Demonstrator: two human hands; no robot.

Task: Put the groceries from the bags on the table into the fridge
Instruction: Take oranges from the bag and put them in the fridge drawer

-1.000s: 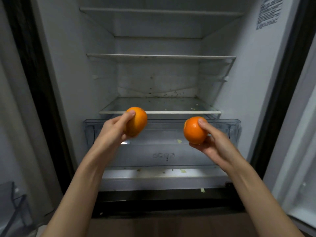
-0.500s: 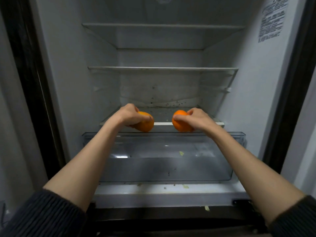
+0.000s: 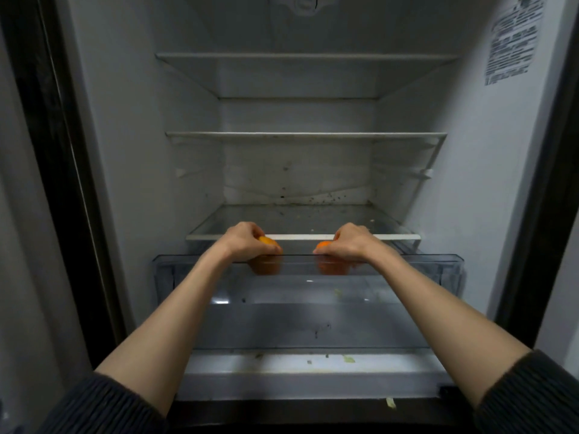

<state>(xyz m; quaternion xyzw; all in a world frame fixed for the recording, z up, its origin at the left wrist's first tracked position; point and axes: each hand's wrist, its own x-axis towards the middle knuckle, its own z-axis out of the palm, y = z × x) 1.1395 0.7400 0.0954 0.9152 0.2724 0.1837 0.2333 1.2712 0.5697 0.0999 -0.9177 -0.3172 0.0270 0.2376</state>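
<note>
Two oranges (image 3: 269,242) (image 3: 324,244), two hands (image 3: 242,238) (image 3: 352,241), three shelves (image 3: 300,236) (image 3: 305,135) (image 3: 305,56), one drawer (image 3: 308,278)

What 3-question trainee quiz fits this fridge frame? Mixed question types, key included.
1. True or false: each hand grips an orange.
2. The oranges are being lowered into: A) the top shelf B) the clear drawer C) the door rack.
3. Fill in: the glass shelves above the drawer hold ____ groceries.

Key:
1. True: the left hand grips the left orange, and the right hand grips the right orange.
2. B, the clear drawer.
3. No; the lowest glass shelf carries only specks.
</note>
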